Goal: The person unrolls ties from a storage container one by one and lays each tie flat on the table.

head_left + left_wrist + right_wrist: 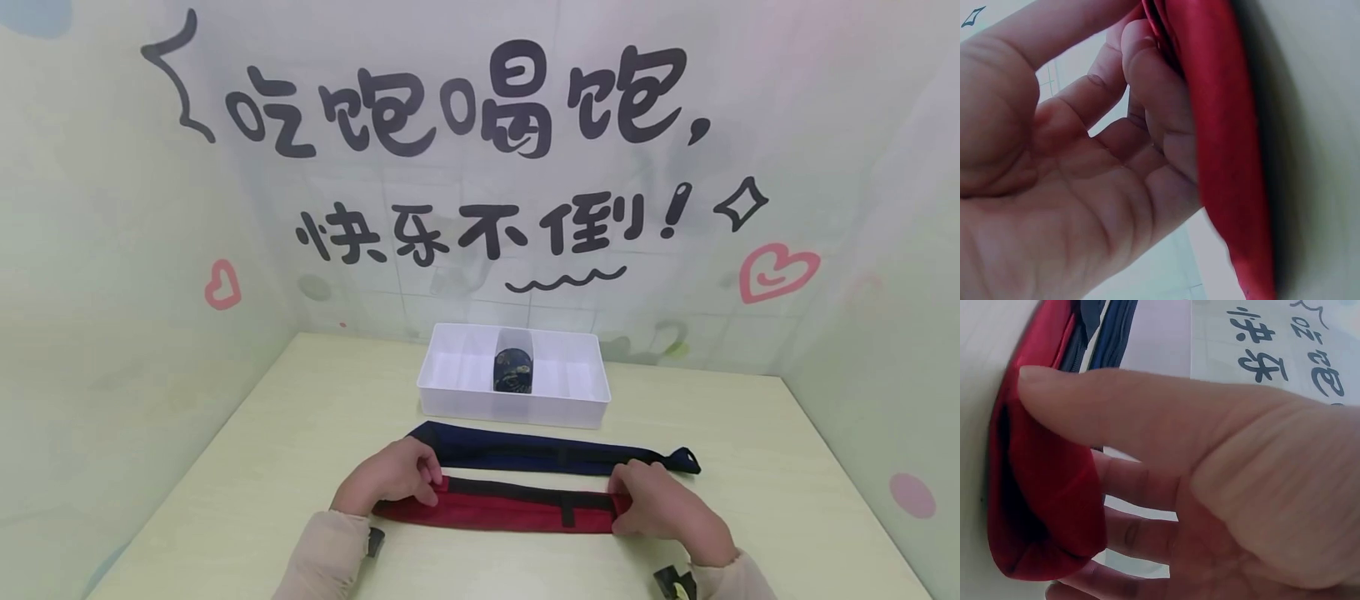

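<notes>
A red necktie [510,510] lies crosswise near the front, a black strip along its upper edge and a small black tab near its right part. My left hand [397,475] pinches the tie's upper edge near its left end; in the left wrist view the fingertips are partly hidden behind the red cloth [1225,137]. At the other end my right hand [660,504] grips the folded red end [1063,494], thumb on one side and fingers on the other. Just behind lies a navy necktie [510,442], with a small loop at its right end.
A white divided box [442,398] stands behind the ties. Its middle compartment holds a dark patterned roll, perhaps cloth [513,371]. Light walls with printed lettering enclose the pale table [300,417] at the back and sides.
</notes>
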